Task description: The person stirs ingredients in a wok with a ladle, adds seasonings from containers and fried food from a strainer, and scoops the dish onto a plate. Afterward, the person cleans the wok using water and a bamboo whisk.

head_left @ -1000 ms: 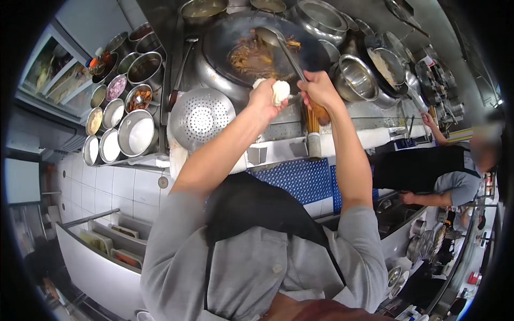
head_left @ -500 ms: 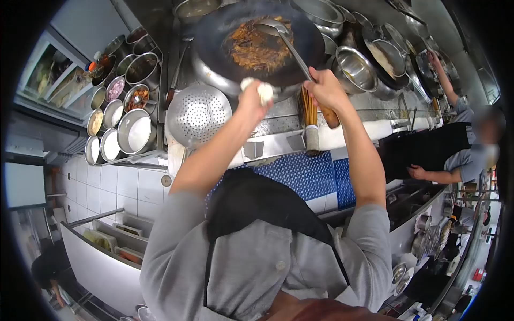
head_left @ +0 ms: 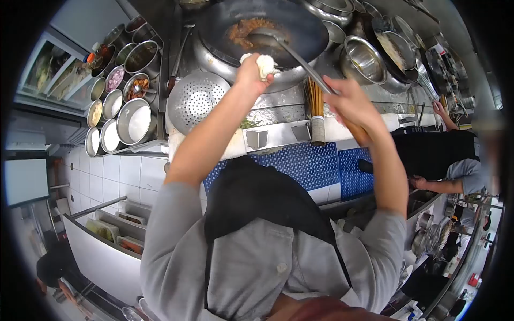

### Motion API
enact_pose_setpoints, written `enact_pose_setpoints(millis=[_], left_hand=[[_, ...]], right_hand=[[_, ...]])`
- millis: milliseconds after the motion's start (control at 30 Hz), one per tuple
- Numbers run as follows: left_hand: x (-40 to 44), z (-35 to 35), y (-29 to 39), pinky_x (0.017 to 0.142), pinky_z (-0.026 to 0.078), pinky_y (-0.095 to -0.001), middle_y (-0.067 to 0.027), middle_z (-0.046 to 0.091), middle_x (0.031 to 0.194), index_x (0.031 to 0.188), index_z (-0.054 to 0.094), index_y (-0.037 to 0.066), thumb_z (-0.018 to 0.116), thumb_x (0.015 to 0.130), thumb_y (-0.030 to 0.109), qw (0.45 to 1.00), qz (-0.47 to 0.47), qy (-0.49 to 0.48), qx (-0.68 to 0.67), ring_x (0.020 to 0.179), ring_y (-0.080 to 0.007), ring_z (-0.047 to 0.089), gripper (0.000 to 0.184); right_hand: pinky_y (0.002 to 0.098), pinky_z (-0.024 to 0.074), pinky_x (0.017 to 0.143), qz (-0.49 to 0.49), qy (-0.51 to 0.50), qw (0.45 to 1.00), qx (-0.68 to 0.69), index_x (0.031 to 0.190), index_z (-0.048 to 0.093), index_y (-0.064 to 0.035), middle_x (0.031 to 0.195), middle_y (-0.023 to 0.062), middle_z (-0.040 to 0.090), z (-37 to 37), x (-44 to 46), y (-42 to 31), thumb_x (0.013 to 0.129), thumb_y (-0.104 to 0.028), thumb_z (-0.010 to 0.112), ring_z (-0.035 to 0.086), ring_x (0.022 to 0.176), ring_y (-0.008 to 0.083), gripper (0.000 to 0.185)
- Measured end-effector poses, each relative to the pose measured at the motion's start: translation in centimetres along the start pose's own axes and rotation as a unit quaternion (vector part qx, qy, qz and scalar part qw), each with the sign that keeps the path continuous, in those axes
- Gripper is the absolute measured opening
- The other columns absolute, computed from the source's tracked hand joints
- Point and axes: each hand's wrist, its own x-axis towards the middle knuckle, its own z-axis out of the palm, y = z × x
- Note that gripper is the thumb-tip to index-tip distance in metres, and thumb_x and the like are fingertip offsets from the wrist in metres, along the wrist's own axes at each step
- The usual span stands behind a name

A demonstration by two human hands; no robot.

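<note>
My left hand [head_left: 249,76] is closed round a folded white cloth [head_left: 265,65] at the near rim of a big dark wok [head_left: 306,33]. Shredded brown-orange food [head_left: 242,31] lies in the far left part of the wok. A long metal ladle [head_left: 303,62] reaches into it, bowl beside the food, while my right hand [head_left: 350,106] grips its wooden-ended handle. That hand is slightly blurred by motion. Between my hands, at the counter's front, a bamboo wok brush [head_left: 317,120] stands upright.
A perforated strainer [head_left: 195,99] lies left of the wok. Farther left are several metal seasoning pots [head_left: 135,122]. To the right sits a steel bowl [head_left: 365,60]. A co-worker in a black apron [head_left: 436,155] stands at the far right.
My right hand has pulled back and to the right, drawing the ladle's bowl down nearer the wok's middle. The food has shifted and bunched toward the far left. The left hand keeps the cloth.
</note>
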Motion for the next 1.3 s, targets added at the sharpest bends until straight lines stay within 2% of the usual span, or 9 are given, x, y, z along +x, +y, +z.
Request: enact_pose_setpoints(millis=[167,267,333,467,567,667,833,1067,1300], left_hand=[[-3.9,-3.5,-3.8,0.047,0.043,-0.0323,-0.0092,0.068,0.089,0.109,0.054,0.012,0.042,0.097,0.021,0.998,0.032,-0.025,0.038,0.073,-0.0213,0.068,0.019],[-8.6,-0.5,-2.0,0.047,0.045,-0.0322,-0.0054,0.066,0.088,0.103,0.056,0.013,0.042,0.098,0.023,0.999,-0.01,0.034,0.031,0.078,-0.0192,0.066,0.018],[-5.4,0.9,0.5,0.049,0.046,-0.0315,-0.0038,0.065,0.085,0.099,0.056,0.014,0.043,0.099,0.026,0.998,-0.052,-0.02,0.008,0.074,-0.0179,0.063,0.018],[2.8,-2.0,-2.7,0.047,0.045,-0.0312,-0.004,0.066,0.084,0.099,0.056,0.013,0.045,0.098,0.025,0.999,0.039,-0.011,-0.018,0.071,-0.0178,0.062,0.015],[-3.8,-2.8,-4.7,0.043,0.043,-0.0305,-0.0083,0.069,0.09,0.106,0.054,0.012,0.045,0.097,0.02,0.999,0.033,0.024,0.018,0.067,-0.0199,0.067,0.015],[-5.8,-1.4,-2.8,0.041,0.042,-0.029,-0.0054,0.066,0.083,0.103,0.056,0.013,0.045,0.098,0.023,1.0,0.013,0.022,0.017,0.068,-0.0168,0.065,0.016],[4.8,-1.7,1.4,0.036,0.037,-0.0232,-0.0034,0.063,0.077,0.091,0.058,0.014,0.041,0.099,0.03,0.999,0.007,-0.028,0.022,0.06,-0.0168,0.059,0.024],[9.5,-2.9,0.5,0.037,0.04,-0.0243,-0.0027,0.063,0.077,0.093,0.059,0.014,0.043,0.098,0.032,0.998,-0.007,-0.046,0.042,0.062,-0.0184,0.06,0.025],[1.3,0.9,1.3,0.04,0.04,-0.0267,-0.0035,0.063,0.082,0.099,0.058,0.013,0.048,0.098,0.028,0.999,-0.036,-0.023,0.0,0.066,-0.0171,0.059,0.018]], right_hand=[[0.0318,0.046,0.046,-0.074,0.071,0.99,-0.093,0.123,0.058,0.0098,0.059,0.0077,0.056,1.0,1.8,1.1,0.086,-0.012,0.062,0.056,0.046,0.0155,0.043],[0.0312,0.0443,0.043,0.047,-0.003,0.999,-0.022,0.121,0.061,0.0077,0.059,0.0062,0.055,-2.5,-1.9,-0.2,0.086,-0.011,0.062,0.054,0.045,0.0138,0.039],[0.0253,0.04,0.04,0.053,-0.036,0.997,-0.034,0.141,0.047,0.0023,0.06,0.0031,0.053,-3.3,-1.7,-1.4,0.087,-0.01,0.062,0.051,0.045,0.0102,0.058],[0.028,0.0457,0.046,-0.062,0.067,0.983,-0.158,0.142,0.046,0.0025,0.062,0.0062,0.056,-0.1,5.4,1.3,0.087,-0.012,0.062,0.052,0.047,0.0104,0.059],[0.0272,0.0451,0.045,-0.089,0.1,0.987,-0.089,0.143,0.048,-0.0021,0.064,0.0053,0.057,0.8,4.2,1.2,0.089,-0.012,0.061,0.052,0.046,0.0096,0.056],[0.0248,0.0406,0.04,-0.043,0.094,0.993,0.061,0.143,0.049,-0.0033,0.064,0.0023,0.057,0.3,0.2,1.3,0.09,-0.009,0.062,0.049,0.044,0.0078,0.055],[0.0275,0.0437,0.044,-0.044,0.12,0.992,-0.02,0.14,0.049,0.0032,0.069,0.0099,0.062,0.5,1.1,5.4,0.087,-0.008,0.062,0.054,0.048,0.0108,0.055],[0.0261,0.0436,0.043,0.037,-0.005,0.999,0.014,0.142,0.046,0.0026,0.065,0.0064,0.058,-0.1,-2.2,3.8,0.086,-0.01,0.061,0.053,0.045,0.0112,0.059],[0.0259,0.0397,0.041,0.005,-0.084,0.996,-0.011,0.142,0.049,-0.0025,0.064,0.0029,0.054,-1.8,-1.3,-1.3,0.088,-0.01,0.061,0.051,0.046,0.0085,0.055]])
